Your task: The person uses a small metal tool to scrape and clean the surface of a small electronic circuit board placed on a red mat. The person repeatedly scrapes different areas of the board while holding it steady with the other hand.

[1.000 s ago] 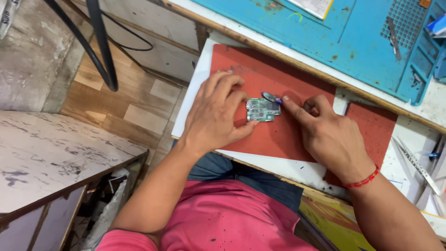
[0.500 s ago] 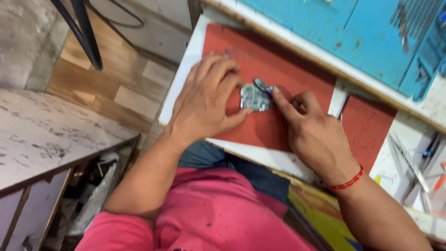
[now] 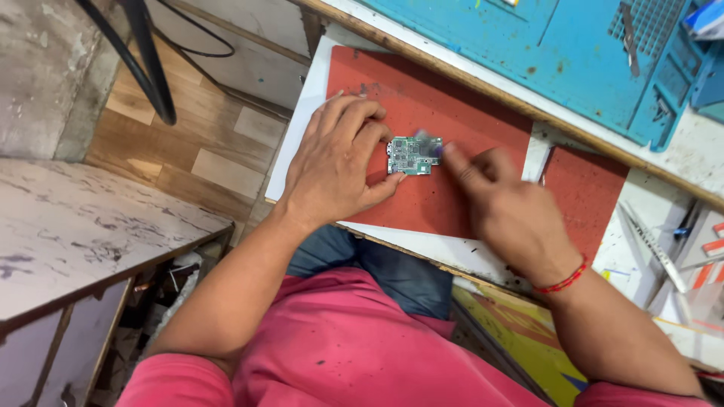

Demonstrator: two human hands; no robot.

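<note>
Our left hand [image 3: 335,169] lies flat on the red mat [image 3: 422,203], fingers spread and curved round the left edge of a small green circuit board [image 3: 412,154], the thumb tip pressing its lower corner so the board is pinned against the mat rather than gripped. Our right hand [image 3: 509,218] is blurred; its forefinger reaches to the board's right edge, the other fingers curled in, and we cannot tell whether it pinches anything. A red thread band [image 3: 562,283] circles that wrist.

The mat rests on a white board [image 3: 298,128] at the edge of the bench [image 3: 701,166]. Beyond it lies a blue work mat [image 3: 543,45] with a slim metal tool [image 3: 628,26] on it; tweezers [image 3: 652,245] lie to the right. Nothing covers the board but our own fingertips.

The circuit board is small, roughly rectangular, green, crowded with tiny silvery parts, and lies flat near the middle of the red mat.
</note>
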